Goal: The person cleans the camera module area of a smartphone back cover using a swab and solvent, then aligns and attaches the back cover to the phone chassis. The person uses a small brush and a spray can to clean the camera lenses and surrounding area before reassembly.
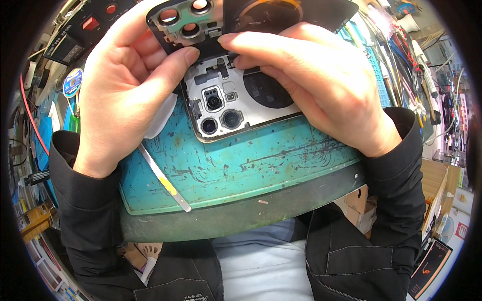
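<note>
Both hands, left hand [125,75] and right hand [311,80], pinch the black back cover [236,15] above the opened phone [226,105]; a round blue label [73,82] sits at upper left.

Opened phone [236,103] on mat [261,160], metal strip [163,178] at its left

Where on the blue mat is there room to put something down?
The near part of the teal mat is bare, between the phone and the mat's front edge, right of the metal pry tool. The far part is crowded by the left hand, right hand and back cover.
</note>
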`<state>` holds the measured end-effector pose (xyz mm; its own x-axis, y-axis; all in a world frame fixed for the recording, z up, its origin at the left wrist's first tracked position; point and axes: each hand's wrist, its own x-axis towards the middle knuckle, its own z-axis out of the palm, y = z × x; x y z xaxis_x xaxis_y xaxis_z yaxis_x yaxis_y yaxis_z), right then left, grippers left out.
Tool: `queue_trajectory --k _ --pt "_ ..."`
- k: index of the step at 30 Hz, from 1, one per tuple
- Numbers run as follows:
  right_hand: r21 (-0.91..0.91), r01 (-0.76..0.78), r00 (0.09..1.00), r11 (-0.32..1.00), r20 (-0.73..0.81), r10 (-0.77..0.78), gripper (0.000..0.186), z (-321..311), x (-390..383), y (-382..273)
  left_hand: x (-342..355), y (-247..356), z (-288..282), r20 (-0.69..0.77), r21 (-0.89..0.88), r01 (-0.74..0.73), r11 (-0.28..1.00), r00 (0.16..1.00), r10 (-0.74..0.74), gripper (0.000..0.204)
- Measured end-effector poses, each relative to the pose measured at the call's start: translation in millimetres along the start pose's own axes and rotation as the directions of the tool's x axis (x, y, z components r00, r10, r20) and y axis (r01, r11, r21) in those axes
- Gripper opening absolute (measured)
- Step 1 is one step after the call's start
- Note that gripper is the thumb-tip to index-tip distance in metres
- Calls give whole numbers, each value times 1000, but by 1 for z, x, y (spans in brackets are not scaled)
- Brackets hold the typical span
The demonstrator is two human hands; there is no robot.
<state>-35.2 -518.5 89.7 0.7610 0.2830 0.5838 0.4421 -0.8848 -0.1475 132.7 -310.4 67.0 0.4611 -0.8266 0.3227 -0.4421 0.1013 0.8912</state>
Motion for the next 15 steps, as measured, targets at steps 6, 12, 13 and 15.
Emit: queue_trajectory --k 6,12,13,15 --pt "-15 2 1000 1000 -4 -2 50 0 1 -1 0 0 2 0 -42 -1 999 1000 1 49" --pt "-34 19 1000 999 -11 -19 51 2 0 0 -1 -1 0 9 -22 -22 1000 1000 22 49" --pt "-40 24 1000 999 -14 -25 51 2 0 0 -1 -1 0 9 -25 -23 999 1000 23 49" --pt "-88 24 998 996 -63 -30 52 9 -8 4 0 0 2 10 -33 -28 999 1000 28 49"
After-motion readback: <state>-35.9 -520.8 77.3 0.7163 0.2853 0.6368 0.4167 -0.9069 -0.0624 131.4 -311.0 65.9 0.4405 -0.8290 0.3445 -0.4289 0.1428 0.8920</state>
